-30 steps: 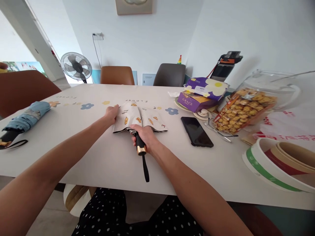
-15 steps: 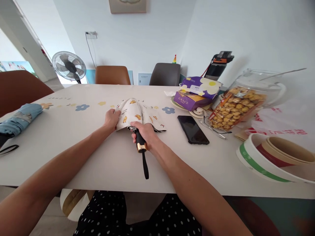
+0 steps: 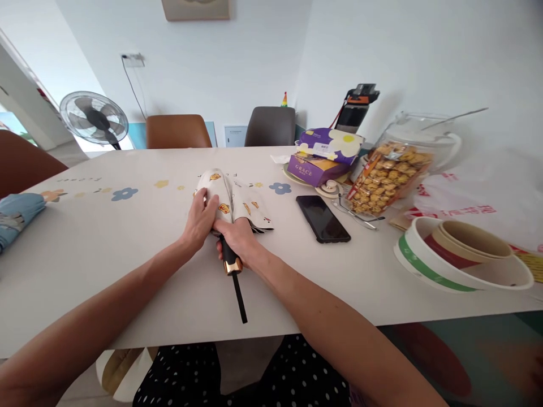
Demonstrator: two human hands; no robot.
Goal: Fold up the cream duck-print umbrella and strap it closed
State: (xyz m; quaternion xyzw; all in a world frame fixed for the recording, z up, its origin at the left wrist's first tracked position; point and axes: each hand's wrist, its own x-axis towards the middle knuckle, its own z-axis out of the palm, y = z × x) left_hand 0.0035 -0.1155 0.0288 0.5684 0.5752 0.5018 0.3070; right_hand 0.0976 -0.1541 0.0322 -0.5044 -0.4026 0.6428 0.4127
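Note:
A white folding umbrella (image 3: 223, 207) with small orange bear prints lies collapsed over the table, its canopy partly loose on the right. My right hand (image 3: 238, 237) is closed around the top of its black handle, which ends in a gold band and a black wrist strap hanging toward me. Against the left side of the canopy, my left hand (image 3: 201, 220) presses the fabric folds, fingers wrapped over them and close to the right hand. Part of the handle is hidden under the right hand.
A black phone (image 3: 323, 219) and glasses (image 3: 360, 215) lie to the right. Beyond them stand purple boxes (image 3: 316, 168), a tilted snack container (image 3: 388, 175) and paper bowls (image 3: 458, 254). A blue umbrella (image 3: 19, 217) lies at the left edge.
My left hand has moved from the canopy's outer left edge in toward the handle and over the folds. The right hand keeps its hold. The view has turned slightly right.

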